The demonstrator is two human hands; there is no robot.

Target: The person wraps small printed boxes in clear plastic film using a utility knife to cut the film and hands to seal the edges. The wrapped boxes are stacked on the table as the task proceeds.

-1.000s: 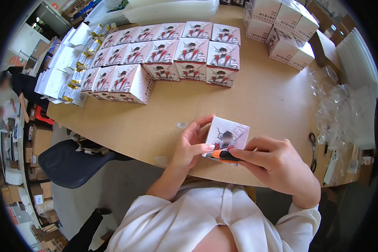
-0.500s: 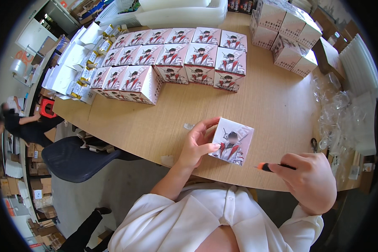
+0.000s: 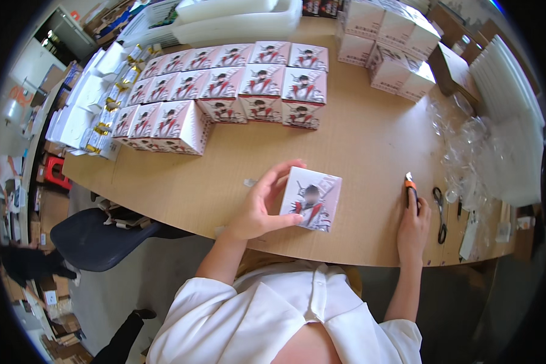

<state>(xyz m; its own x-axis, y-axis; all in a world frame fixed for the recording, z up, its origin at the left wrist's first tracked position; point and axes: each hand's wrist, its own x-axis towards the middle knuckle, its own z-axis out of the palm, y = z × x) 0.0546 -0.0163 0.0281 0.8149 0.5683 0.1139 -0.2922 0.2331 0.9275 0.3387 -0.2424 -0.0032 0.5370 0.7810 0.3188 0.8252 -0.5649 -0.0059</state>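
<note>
My left hand [image 3: 262,206] is closed on a small white-and-pink printed box [image 3: 312,200] near the table's front edge, thumb on its near left corner and fingers along its left side. Well to the right, my right hand [image 3: 414,227] rests low at the tabletop with its fingers on the handle of a utility knife [image 3: 411,193]. The knife is black and orange, and its blade end points away from me. Black-handled scissors [image 3: 440,215] lie just right of that hand.
Rows of matching boxes [image 3: 261,82] stand at the far left beside white cartons [image 3: 91,91]. More boxes [image 3: 400,64] are stacked far right. Crumpled clear plastic [image 3: 470,145] covers the right side. A chair [image 3: 97,233] stands left of the table [image 3: 364,133]; another person [image 3: 33,264] is beyond.
My right hand has moved away from the box, carrying the utility knife right and down to the tabletop. The left hand still holds the box. The whole view has shifted slightly.
</note>
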